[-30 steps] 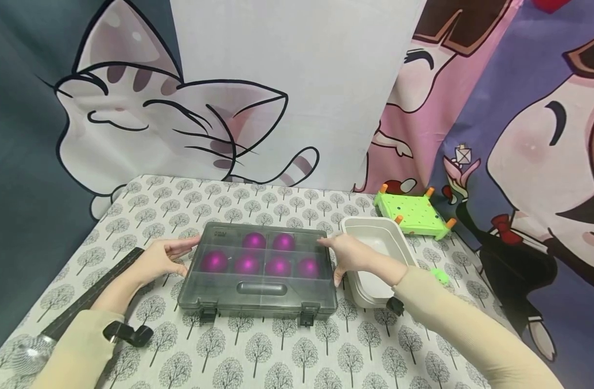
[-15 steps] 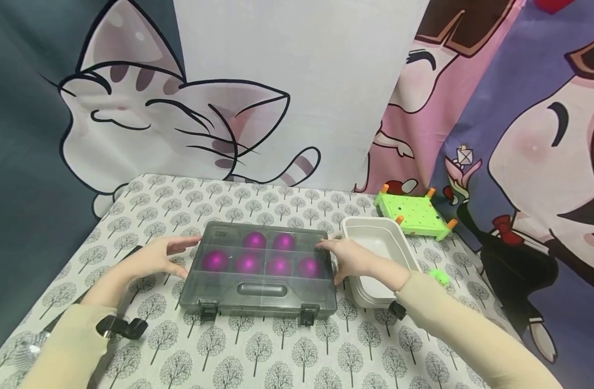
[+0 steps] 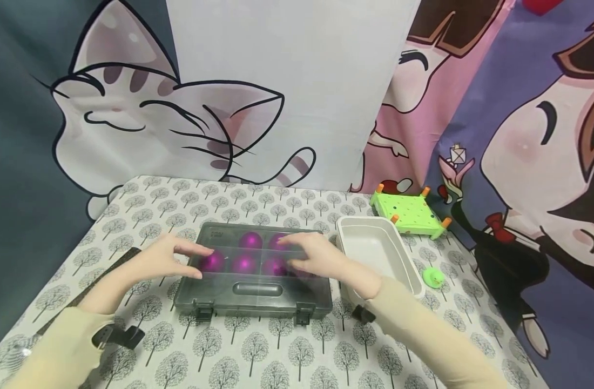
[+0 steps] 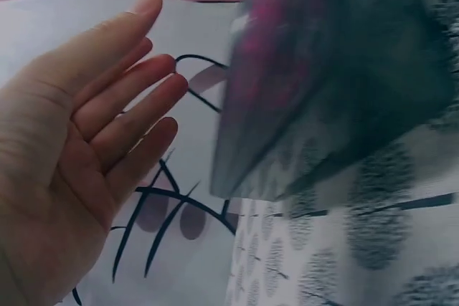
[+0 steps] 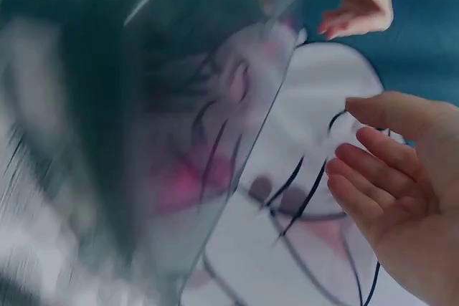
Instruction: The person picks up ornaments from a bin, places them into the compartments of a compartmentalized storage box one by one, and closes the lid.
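Note:
A smoky see-through plastic case (image 3: 258,300) lies flat on the table, its lid down and two latches at the near side. Several purple balls (image 3: 250,241) show through the lid, divided among compartments. My left hand (image 3: 163,260) hovers by the case's left edge, thumb and fingers spread. Over the right part of the lid is my right hand (image 3: 321,259), loosely bent and hiding some of the balls. In the wrist views, a gap shows between the case (image 4: 337,91) and my left hand (image 4: 86,134), and likewise beside my right hand (image 5: 409,184).
To the right of the case stands a white plastic tub (image 3: 370,248). Behind it lies an upturned green toy table (image 3: 406,212) with orange legs. A small green toy duck (image 3: 433,277) sits right of the tub. A long dark bar (image 3: 121,262) lies partly under my left arm.
Both hands have come away from the sides of the case and moved inward over it, the right hand farther to the left. The case stays in place.

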`<state>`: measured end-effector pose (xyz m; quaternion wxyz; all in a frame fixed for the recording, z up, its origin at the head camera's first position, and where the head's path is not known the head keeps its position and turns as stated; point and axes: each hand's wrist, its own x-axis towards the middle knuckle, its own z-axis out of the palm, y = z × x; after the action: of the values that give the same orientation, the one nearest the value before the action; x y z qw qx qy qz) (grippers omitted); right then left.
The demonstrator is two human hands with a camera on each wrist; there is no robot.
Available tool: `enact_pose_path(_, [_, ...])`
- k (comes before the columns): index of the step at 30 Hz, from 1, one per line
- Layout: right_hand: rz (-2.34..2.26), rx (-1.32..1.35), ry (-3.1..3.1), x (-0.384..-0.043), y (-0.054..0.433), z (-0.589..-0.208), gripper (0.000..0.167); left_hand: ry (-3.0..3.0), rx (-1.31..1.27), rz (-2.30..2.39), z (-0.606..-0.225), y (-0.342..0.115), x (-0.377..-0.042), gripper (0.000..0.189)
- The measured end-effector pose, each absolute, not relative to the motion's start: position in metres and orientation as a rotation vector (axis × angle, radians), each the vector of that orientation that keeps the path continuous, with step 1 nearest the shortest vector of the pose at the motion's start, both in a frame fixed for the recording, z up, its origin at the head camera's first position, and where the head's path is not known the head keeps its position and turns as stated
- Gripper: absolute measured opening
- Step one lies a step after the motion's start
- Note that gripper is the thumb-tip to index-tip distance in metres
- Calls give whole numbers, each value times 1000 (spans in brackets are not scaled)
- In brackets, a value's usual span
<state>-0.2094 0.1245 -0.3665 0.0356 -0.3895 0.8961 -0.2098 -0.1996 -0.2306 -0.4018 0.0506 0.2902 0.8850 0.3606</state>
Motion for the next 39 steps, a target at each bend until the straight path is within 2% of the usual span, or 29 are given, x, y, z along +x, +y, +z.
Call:
enact_pose_path(7, [-647,-1289,2709,-185,57,-389,40,2684,1038,1135,-419,-231,-185,39])
enact_pose_path(15, [-601,-1353,2734,-161,10,-414,46,2661,1095,1207,-427,-232,-169,35])
enact_pose_path(24, [-646,-1218,2834,-151,-3,-433,61,2658,1132,1163,-433,-235,-168,33])
enact_pose_path(31, [-604,-1179,2892,-146,-6,-441,79,2693,1172,1136,-438,-236,-168,34])
enact_pose_path(39, [-555,-1205,2889,-145,-2,-445,79,2705,1138,1088,-440,-233,-169,34])
